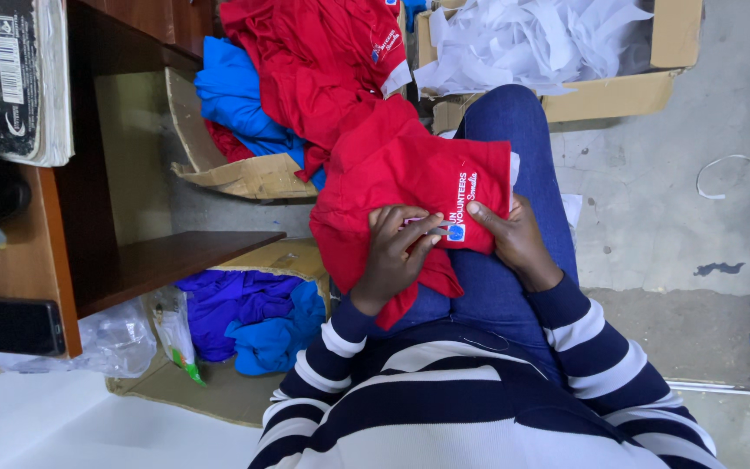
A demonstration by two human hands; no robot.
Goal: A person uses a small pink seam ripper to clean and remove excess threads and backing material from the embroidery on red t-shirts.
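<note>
Your two hands work one red garment (410,174) lying across your lap on blue jeans (514,130). Your left hand (397,252) pinches small pink-white item against cloth near printed white lettering, grip narrow, closed on it. Your right hand (514,239) presses garment edge flat, thumb on top, grip holding fabric. Three cardboard boxes around: one (245,174) with red and blue clothes, one (288,256) with blue and purple clothes, one (653,78) with white scraps. Wooden shelf (167,260) at your left.
</note>
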